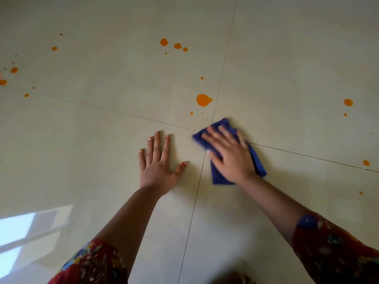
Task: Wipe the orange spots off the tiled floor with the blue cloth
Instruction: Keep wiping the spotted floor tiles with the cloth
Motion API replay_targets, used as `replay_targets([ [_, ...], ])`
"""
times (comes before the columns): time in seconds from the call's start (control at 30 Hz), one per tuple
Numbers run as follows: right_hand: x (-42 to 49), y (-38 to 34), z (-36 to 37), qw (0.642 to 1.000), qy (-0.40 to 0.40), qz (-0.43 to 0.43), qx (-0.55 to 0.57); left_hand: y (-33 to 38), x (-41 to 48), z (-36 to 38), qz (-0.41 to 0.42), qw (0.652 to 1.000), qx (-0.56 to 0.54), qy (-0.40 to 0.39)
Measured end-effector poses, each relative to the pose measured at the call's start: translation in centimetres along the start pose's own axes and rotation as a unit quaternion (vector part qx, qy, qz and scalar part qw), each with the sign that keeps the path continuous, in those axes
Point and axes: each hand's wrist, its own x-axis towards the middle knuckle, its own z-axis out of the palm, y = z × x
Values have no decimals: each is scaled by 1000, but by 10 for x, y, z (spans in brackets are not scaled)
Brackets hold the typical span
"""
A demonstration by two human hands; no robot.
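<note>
The right hand (229, 154) lay flat, fingers spread, pressing the blue cloth (258, 160) onto the tiled floor (102, 124) at the grout crossing; the left hand (158, 162) was splayed bare beside it. The largest orange spot (203, 100) sat just beyond, so a hasty swipe might smear it into the grout.

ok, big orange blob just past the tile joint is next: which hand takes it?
Right. The right hand already presses the blue cloth flat on the floor, just short of the large orange spot. The left hand is bare, spread on the tile as a prop, farther from the spot.
</note>
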Motion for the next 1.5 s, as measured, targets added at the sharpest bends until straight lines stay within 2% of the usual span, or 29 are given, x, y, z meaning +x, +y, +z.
replay_targets([
  [0.1, 47, 19, -6, 979, 30, 201, -7, 0, 0, 0, 4, 1000, -2, 2],
  [0.17, 87, 18, -7, 963, 30, 268, 1, 0, 0, 0, 1, 1000, 2, 1],
  [0.23, 130, 13, -8, 955, 29, 293, 31, 1, 0, 1, -4, 1000, 2, 0],
  [0.3, 164, 2, -9, 966, 5, 256, 34, 1, 1, 0, -4, 1000, 2, 1],
  [0.37, 172, -20, -7, 989, -35, 145, 15, 1, 1, 0, -4, 1000, 4, 0],
  [0.43, 143, -37, -3, 998, -62, 6, -6, 0, 0, 2, -5, 1000, 5, 4],
  [0.5, 96, -30, 0, 996, -53, -64, -13, 1, -1, 3, -4, 1000, 3, 9],
  [0.57, 80, -2, -1, 999, -38, -7, -16, 1, 0, 3, -3, 1000, -3, 12],
  [0.67, 120, 29, -11, 984, -11, 174, -24, 1, -1, 2, 1, 1000, 0, 7],
  [0.77, 190, 19, -15, 977, -12, 212, -6, 0, -1, 3, 2, 1000, 3, 18],
  [0.83, 227, -1, -13, 984, -31, 175, 8, 0, -1, 4, 2, 1000, 8, 25],
  [0.9, 239, -26, -11, 995, -63, 74, 2, 0, -1, 4, -4, 1000, 3, 22],
  [1.0, 188, -44, -5, 987, -95, -129, -12, 0, 0, 4, -6, 1000, -4, 26],
  [1.07, 129, -26, -4, 971, -99, -215, -21, 0, 1, 4, -5, 999, -6, 31],
  [1.1, 107, -9, -5, 972, -97, -215, -25, 1, -1, 4, -7, 999, -7, 31],
  [1.13, 99, 11, -8, 979, -91, -179, -24, 1, -1, 4, -8, 999, -6, 31],
  [1.23, 119, 41, -17, 998, -40, 52, -23, 2, -2, 3, -8, 999, 4, 31],
  [1.27, 133, 36, -17, 994, -27, 102, -23, 2, -1, 4, -9, 1000, 6, 27],
  [1.3, 147, 22, -15, 993, -24, 116, -18, 2, 0, 3, -11, 1000, 5, 25],
  [1.33, 153, 4, -11, 995, -31, 96, -15, 1, -1, 3, -8, 1000, -4, 27],
  [1.4, 138, -38, -1, 999, -44, -4, -21, -3, -3, 1, 6, 997, -73, 33],
  [1.47, 82, -70, 7, 991, -64, -116, -26, -9, -5, -4, 16, 983, -176, 46],
  [1.5, 47, -72, 6, 985, -72, -158, -22, -11, -9, -7, 26, 979, -194, 52],
])
